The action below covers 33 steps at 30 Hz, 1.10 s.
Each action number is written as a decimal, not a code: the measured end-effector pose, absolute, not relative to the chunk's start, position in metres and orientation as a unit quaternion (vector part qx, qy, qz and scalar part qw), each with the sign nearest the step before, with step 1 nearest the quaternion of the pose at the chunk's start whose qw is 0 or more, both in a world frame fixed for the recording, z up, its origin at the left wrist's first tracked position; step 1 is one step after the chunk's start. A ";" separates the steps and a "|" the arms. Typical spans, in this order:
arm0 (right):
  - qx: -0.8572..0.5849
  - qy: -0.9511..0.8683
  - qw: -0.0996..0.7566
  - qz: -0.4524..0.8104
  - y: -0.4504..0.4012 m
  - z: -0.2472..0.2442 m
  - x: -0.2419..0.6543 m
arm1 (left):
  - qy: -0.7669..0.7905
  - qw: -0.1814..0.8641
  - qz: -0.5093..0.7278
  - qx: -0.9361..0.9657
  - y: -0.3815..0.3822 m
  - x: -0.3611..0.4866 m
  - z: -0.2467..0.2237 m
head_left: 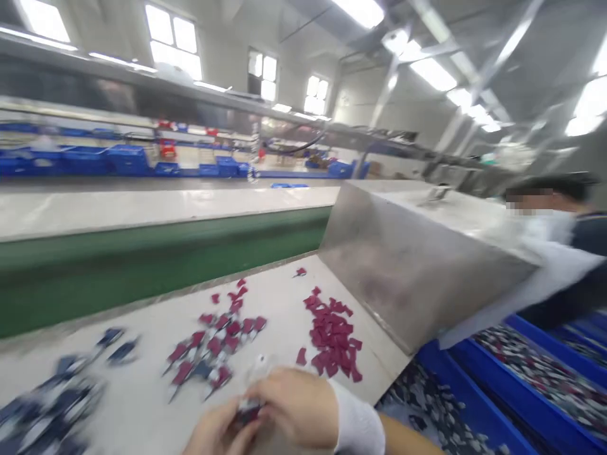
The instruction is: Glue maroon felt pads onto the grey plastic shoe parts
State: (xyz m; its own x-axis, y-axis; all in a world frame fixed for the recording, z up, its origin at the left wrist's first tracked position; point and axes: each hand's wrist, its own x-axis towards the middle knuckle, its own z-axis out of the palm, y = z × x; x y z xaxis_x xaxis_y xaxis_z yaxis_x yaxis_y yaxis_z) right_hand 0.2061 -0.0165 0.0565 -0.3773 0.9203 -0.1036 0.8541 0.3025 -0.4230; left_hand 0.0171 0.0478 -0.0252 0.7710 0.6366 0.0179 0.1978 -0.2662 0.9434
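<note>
Both the left hand [213, 431] and the right hand [294, 404] meet low over the near part of a white bench [279, 316]. The grip of each is together, fingers pinched on one small dark part [248, 411] between them; it is blurred and half hidden, so its exact shape does not show. A white cuff [358, 417] is around the right wrist, and that forearm comes in from the lower right. A small white thing [260, 361], also blurred, shows just beyond the right hand.

Past the right hand, a heap of flat red pieces [332, 338] lies on the bench, one piece a little apart on its left side. Left of this heap, a loose group of red parts [215, 345] with pale fittings is spread out, something dark among them. Farther left, dark blue parts [59, 401] are piled, with two lying just apart from the pile. One lone red part [300, 272] lies toward the far edge.

A slanted metal box [365, 272] stands at the bench's right side, with a white sheet [497, 300] hanging from it. Blue bins [521, 393] at the lower right hold many small parts. A person [590, 234] in a dark top is at the far right. Beyond the bench run a green panel [165, 262], a pale ledge [190, 205] and, farther off, blue boxes [126, 161].
</note>
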 end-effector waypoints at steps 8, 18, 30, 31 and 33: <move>-0.494 -0.796 0.155 0.315 -0.006 0.064 0.220 | 0.314 0.736 0.178 0.572 0.042 0.019 0.002; -0.514 -0.781 0.170 0.312 -0.012 0.047 0.217 | 0.283 0.759 0.148 0.567 0.051 0.014 0.006; -0.610 -0.688 0.279 0.277 -0.024 0.048 0.257 | 0.401 0.565 0.139 0.707 0.074 0.005 0.041; -0.631 -0.670 0.281 0.270 -0.018 0.040 0.261 | 0.432 0.565 0.132 0.691 0.083 0.004 0.043; -0.645 -0.658 0.266 0.283 -0.005 0.021 0.261 | 0.470 0.545 0.111 0.685 0.100 -0.003 0.048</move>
State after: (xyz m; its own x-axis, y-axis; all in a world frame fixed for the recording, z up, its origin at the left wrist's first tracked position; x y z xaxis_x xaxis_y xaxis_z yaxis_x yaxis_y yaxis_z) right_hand 0.2611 -0.0045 0.0205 -0.0265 0.9995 -0.0149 0.6992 0.0079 -0.7148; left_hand -0.0029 0.1005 0.0482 0.5329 0.7654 -0.3609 0.5246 0.0358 0.8506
